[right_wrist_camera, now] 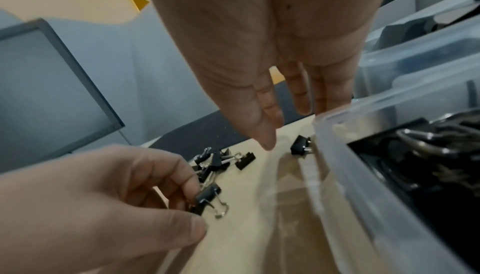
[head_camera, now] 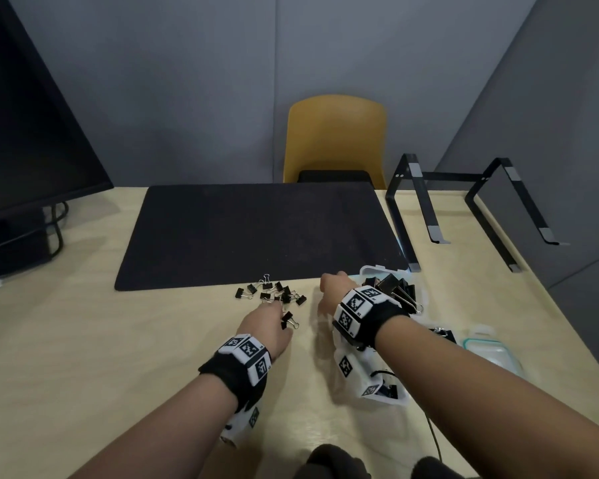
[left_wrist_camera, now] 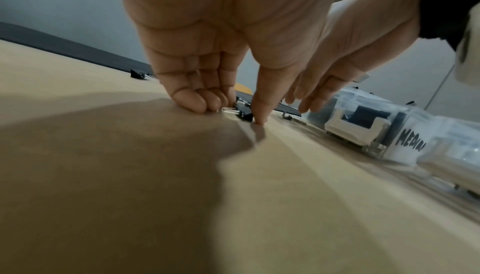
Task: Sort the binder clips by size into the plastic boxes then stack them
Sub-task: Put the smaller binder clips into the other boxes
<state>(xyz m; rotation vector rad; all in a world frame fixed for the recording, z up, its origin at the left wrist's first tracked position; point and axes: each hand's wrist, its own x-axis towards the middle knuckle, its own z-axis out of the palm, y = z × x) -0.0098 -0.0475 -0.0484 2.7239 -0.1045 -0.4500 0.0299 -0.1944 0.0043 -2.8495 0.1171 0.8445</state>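
Several small black binder clips [head_camera: 274, 293] lie on the wooden table just in front of the black mat. My left hand [head_camera: 279, 311] is at the near edge of that pile. Its thumb and index finger pinch one small clip [right_wrist_camera: 207, 198] that sits low on the table. My right hand [head_camera: 325, 292] hangs with straight fingers, holding nothing, beside the rim of a clear plastic box [head_camera: 370, 269] filled with large clips [head_camera: 395, 288]. In the left wrist view, a second clear box [left_wrist_camera: 410, 143] carries a label reading "MEDIUM". One loose clip [right_wrist_camera: 300, 145] lies against the large-clip box [right_wrist_camera: 337, 155].
A black mat [head_camera: 256, 233] covers the table's middle. A dark monitor [head_camera: 32, 115] stands at the left and a black metal stand [head_camera: 464, 209] at the right. A yellow chair [head_camera: 336, 140] is behind the table. A teal-rimmed clear container [head_camera: 491, 354] lies at the right edge.
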